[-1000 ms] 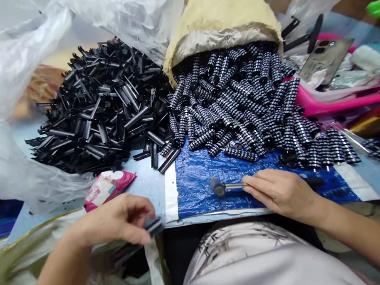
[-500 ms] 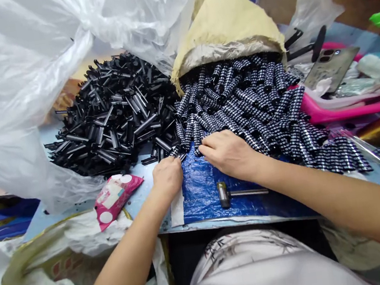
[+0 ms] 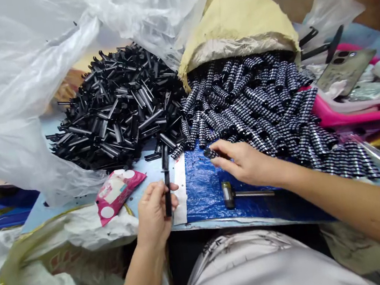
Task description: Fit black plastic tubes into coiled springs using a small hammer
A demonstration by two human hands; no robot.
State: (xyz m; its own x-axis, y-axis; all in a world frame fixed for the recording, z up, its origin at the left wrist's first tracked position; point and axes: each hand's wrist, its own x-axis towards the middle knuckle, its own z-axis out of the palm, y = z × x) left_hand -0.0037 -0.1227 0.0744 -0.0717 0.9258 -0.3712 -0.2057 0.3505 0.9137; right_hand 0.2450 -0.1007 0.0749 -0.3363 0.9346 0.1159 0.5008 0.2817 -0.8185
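The left hand (image 3: 154, 213) pinches a black plastic strip (image 3: 167, 178); the right hand (image 3: 244, 163) pinches a checkered cylinder (image 3: 210, 153) near the hammer (image 3: 238, 195).

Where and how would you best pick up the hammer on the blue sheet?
Probably by the handle, from the right, with the right hand: the hammer lies flat, its head leftward and its slim, straight handle pointing right.

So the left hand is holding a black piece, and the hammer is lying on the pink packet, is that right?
Not quite: the hammer is lying on the blue sheet, not on the pink packet. The head view shows it. The left hand is indeed holding a black piece.
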